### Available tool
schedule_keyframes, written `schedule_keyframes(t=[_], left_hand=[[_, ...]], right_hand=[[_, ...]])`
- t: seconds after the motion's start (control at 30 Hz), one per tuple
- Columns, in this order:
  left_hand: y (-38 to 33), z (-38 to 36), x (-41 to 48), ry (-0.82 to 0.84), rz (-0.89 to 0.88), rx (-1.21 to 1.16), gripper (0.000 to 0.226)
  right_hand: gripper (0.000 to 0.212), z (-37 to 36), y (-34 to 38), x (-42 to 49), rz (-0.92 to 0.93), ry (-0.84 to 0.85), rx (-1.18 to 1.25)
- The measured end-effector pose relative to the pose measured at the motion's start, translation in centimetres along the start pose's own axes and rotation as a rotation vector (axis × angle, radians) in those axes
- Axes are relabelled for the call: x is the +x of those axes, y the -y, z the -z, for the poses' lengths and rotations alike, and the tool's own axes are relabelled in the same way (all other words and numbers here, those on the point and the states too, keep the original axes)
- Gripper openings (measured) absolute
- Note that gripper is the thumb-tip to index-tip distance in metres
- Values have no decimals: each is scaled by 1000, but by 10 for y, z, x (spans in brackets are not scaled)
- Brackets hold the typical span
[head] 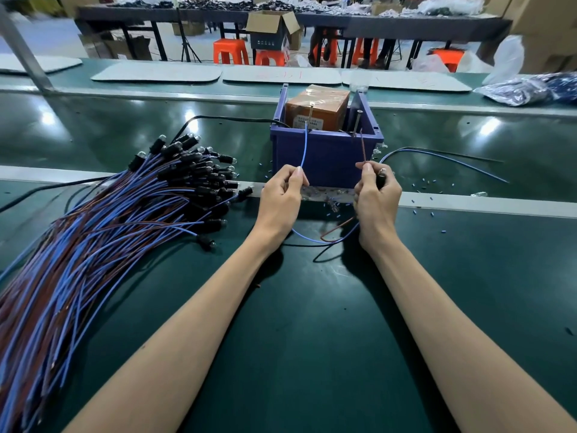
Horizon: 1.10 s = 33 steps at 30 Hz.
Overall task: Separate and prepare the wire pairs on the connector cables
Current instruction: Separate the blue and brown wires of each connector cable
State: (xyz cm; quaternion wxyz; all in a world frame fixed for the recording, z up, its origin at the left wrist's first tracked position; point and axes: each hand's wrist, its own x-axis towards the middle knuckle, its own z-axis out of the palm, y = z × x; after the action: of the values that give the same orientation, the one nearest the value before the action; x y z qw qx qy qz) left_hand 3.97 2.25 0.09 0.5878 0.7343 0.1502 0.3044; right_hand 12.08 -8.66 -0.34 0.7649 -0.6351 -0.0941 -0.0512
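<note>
In front of the blue bin (324, 160), the blue wire (304, 145) is pinched by the left hand (282, 193) and the brown wire (363, 148) by the right hand (376, 195), both pointed toward 12 o'clock, apart.

Two hands (281, 198) (376, 198), one raised blue wire (304, 148), one raised brown wire (363, 148), one bin (327, 157).

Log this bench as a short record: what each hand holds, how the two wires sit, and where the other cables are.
left hand: pinches blue wire, end pointing up
right hand: pinches brown wire; black connector held too
wires: apart, both rising in front of blue bin
bin contents: orange box
cable pile: on table, left of the hands
loose cable: on table, right of bin
</note>
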Motion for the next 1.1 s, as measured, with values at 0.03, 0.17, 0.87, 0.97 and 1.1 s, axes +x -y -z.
schedule_keyframes(t=[0.03,0.17,0.87,0.97,1.1], left_hand=[[0,-1,0,0,-3,5,32],[0,-1,0,2,-10,23,32],[2,-3,2,20,-32,83,35],[2,-4,1,9,-36,83,35],[1,-4,0,-62,-79,155,15]], right_hand=[[24,0,0,0,-1,15,-4],[24,0,-1,1,-3,46,-27],[28,2,2,-2,-9,54,-28],[25,3,1,-1,-15,56,-49],[21,7,9,1,-82,182,-50]])
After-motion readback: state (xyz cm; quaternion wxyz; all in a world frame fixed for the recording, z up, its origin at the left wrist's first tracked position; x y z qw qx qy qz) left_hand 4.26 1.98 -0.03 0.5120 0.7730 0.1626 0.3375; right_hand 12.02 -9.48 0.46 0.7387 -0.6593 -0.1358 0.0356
